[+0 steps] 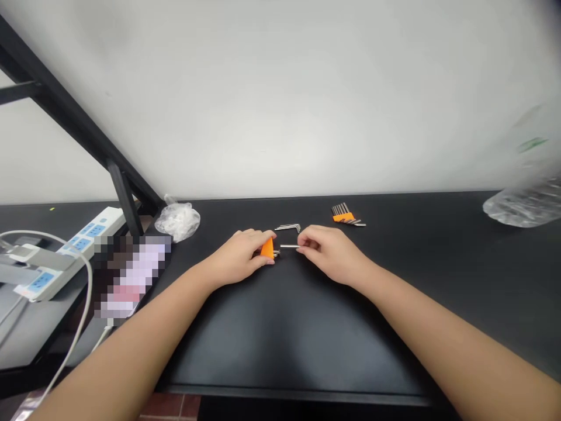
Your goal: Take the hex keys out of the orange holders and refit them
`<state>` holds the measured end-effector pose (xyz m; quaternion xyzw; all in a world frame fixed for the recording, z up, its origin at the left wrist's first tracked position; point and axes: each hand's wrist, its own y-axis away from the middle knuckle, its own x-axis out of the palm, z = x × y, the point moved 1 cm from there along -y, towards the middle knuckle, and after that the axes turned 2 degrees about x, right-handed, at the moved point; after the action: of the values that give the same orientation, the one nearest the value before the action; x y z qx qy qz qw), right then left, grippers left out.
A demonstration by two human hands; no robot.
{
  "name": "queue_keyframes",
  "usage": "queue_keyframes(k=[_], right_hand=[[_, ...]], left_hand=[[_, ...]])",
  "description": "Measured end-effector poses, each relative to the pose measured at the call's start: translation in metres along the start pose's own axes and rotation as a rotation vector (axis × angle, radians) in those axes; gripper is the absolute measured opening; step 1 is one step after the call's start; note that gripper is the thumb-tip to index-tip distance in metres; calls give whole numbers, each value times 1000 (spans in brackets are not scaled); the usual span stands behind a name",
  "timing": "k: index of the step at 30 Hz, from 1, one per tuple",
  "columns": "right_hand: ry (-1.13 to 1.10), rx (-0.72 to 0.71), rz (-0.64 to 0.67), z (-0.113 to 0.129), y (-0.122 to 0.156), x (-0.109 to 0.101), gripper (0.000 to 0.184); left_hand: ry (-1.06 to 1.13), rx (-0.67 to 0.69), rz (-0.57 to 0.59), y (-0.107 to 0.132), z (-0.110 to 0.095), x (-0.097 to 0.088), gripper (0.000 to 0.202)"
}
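My left hand (241, 256) rests on the black table (289, 327), fingers closed around a small orange hex key holder (267, 248). My right hand (326, 250) pinches a thin silver hex key (288, 246) whose tip points at the holder. Just behind my hands lie a few loose silver hex keys (288, 227). Farther back right sits a second orange holder with several hex keys (346, 215) in it.
A crumpled clear plastic bag (177, 220) lies at the back left. White power strips (65, 251) with a grey cable sit at the left by a black metal frame (125, 202). Another clear plastic bag (523, 204) lies at the far right. A white wall stands behind.
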<state>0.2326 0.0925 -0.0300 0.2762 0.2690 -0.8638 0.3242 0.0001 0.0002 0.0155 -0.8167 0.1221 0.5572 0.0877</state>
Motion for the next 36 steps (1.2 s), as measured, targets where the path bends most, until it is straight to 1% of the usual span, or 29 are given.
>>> queue_keyframes(k=[2,7,10,16,18,20,22,25,29,33,36], right_hand=[[-23,-32,-45,3,0,2,8],[-28,-129,-90,10,1,4,14],[7,-158,-106,10,2,4,16],[79,-230,-96,14,5,4,22],[54,-274,-72,18,7,5,25],[-15,-311,-41,23,8,6,28],[-102,-314,-43,26,9,6,26],[-192,-256,-51,26,9,6,16],[-309,-89,38,21,7,11,15],[-646,117,143,15,5,19,19],[-825,200,246,13,2,21,22]], left_hand=[[20,5,-15,0,1,0,42],[55,37,-27,0,-3,1,42],[69,48,-35,1,-5,1,42],[58,68,-45,1,-7,1,43],[54,84,-46,-1,-10,0,40],[49,109,-34,-2,-15,0,32],[42,130,-25,-3,-19,0,27],[45,138,-50,-3,-22,-2,27],[59,133,-87,-2,-20,-3,34],[50,142,-107,-1,-16,-1,40],[64,142,-115,-1,-14,1,41]])
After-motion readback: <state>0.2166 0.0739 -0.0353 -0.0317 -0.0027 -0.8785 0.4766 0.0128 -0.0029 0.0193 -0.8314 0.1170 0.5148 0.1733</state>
